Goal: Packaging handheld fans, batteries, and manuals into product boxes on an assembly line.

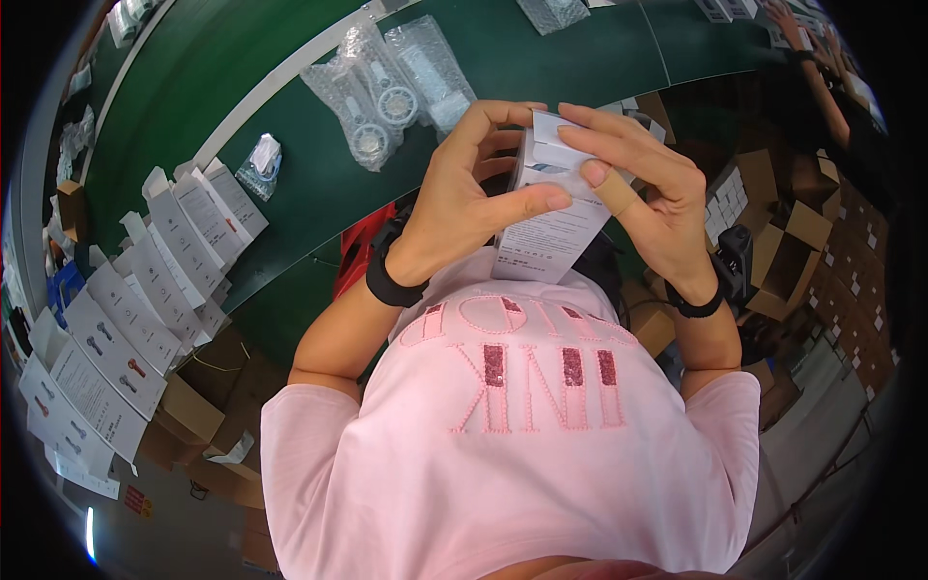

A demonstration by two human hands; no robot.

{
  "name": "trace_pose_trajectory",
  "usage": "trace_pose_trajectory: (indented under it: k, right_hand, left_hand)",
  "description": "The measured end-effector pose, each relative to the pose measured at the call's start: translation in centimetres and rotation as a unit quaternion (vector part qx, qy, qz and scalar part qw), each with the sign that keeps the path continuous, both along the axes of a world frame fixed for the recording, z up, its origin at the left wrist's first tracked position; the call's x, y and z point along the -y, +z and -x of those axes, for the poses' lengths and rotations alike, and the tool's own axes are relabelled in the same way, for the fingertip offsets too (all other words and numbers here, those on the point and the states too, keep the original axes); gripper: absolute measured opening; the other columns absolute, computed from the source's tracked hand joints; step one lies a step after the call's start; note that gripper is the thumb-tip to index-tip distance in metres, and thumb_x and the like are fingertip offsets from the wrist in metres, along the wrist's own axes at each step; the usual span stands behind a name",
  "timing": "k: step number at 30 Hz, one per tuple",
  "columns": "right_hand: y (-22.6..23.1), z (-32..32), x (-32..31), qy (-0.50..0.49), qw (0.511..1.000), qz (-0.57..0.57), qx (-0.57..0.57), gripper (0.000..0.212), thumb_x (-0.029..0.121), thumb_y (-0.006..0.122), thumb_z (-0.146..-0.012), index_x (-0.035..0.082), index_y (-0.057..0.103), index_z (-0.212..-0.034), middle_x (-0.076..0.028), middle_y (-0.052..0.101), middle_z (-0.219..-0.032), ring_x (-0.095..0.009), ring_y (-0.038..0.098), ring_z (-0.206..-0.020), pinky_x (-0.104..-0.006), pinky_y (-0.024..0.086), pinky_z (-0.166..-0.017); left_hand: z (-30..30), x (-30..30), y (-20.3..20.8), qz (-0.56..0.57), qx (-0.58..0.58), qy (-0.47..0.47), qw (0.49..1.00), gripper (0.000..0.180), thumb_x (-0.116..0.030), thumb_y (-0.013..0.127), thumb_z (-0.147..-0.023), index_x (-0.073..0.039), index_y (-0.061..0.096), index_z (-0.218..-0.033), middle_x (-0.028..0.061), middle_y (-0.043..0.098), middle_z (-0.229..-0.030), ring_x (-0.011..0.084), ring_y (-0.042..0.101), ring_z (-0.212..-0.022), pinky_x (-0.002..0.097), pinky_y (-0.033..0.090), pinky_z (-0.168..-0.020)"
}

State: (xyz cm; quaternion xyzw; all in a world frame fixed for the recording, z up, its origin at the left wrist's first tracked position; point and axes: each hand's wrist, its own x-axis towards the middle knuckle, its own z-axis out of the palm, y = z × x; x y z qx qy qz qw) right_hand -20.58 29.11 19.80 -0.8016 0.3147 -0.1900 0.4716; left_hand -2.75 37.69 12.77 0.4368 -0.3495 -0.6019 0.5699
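A tall white printed carton point(549, 237) stands upright, slightly tilted, between my hands in front of my chest. My left hand point(464, 188) grips its left side, with the thumb across the front face and the fingers reaching behind. My right hand point(650, 184) is closed on the upper right of the carton, fingers laid over the top flap and thumb against the front near the upper edge. A tan strip is wrapped round that thumb. The top flap point(553, 130) lies over or nearly over the opening; whether it is fully tucked in cannot be seen.
Bubble-wrapped handheld devices point(391, 92) lie on the green table point(300, 208), with a small wrapped packet point(261, 166) to their left. Flattened white cartons point(135, 309) stand in a row at left. Open brown boxes point(788, 251) are at right. Another person's arm point(822, 97) shows at far right.
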Motion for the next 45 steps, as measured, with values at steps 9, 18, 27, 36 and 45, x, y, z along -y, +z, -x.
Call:
trace_pose_trajectory:
  k: [9,18,27,36,45]
  right_hand:
    - [1.1,0.5,0.9,-0.137,0.976,-0.168,0.034,0.034,0.019,0.06,-0.095,-0.001,0.062,-0.122,-0.008,0.066,-0.109,-0.012,0.059,-0.099,-0.0239,0.046,-0.086]
    - [2.4,0.9,2.4,-0.079,0.98,-0.174,-0.048,0.077,0.011,0.081,-0.07,0.007,0.045,-0.139,-0.008,0.055,-0.127,-0.019,0.054,-0.116,-0.0366,0.044,-0.096]
    - [3.7,-1.0,1.7,-0.115,0.987,0.024,-0.111,0.083,0.004,0.074,-0.065,0.017,0.043,-0.141,-0.009,0.05,-0.131,-0.021,0.057,-0.107,-0.0332,0.054,-0.08]
    - [3.7,-1.2,0.5,-0.154,0.979,0.086,-0.105,0.062,0.01,0.073,-0.073,0.013,0.053,-0.132,-0.004,0.052,-0.124,-0.015,0.054,-0.096,-0.0267,0.052,-0.072]
    - [4.1,-1.2,-1.3,-0.088,0.992,0.068,-0.058,0.071,0.017,0.078,-0.074,0.008,0.047,-0.137,-0.007,0.054,-0.129,-0.019,0.054,-0.111,-0.0326,0.044,-0.089]
  left_hand:
    - [3.0,2.0,2.8,-0.073,0.015,0.002,0.997,0.041,-0.01,0.064,-0.078,0.0,0.051,-0.116,0.0106,0.06,-0.1,0.0164,0.059,-0.088,0.0302,0.047,-0.081]
    - [2.8,2.1,2.5,-0.074,-0.017,-0.037,0.996,0.048,-0.017,0.061,-0.083,0.002,0.047,-0.125,0.0108,0.06,-0.099,0.0148,0.057,-0.089,0.0292,0.046,-0.08]
    - [1.9,1.5,3.2,-0.018,0.015,-0.047,0.999,0.062,-0.025,0.068,-0.084,0.003,0.041,-0.132,0.0165,0.055,-0.116,0.0197,0.056,-0.105,0.0322,0.046,-0.09]
    - [1.7,1.3,4.4,-0.015,0.013,-0.03,0.999,0.061,-0.018,0.073,-0.077,0.004,0.044,-0.126,0.0154,0.059,-0.11,0.0202,0.058,-0.1,0.0322,0.048,-0.086]
    - [0.8,1.5,5.0,-0.035,0.134,0.029,0.99,0.039,-0.008,0.063,-0.073,0.002,0.058,-0.11,0.0143,0.066,-0.089,0.0196,0.065,-0.081,0.0296,0.051,-0.073]
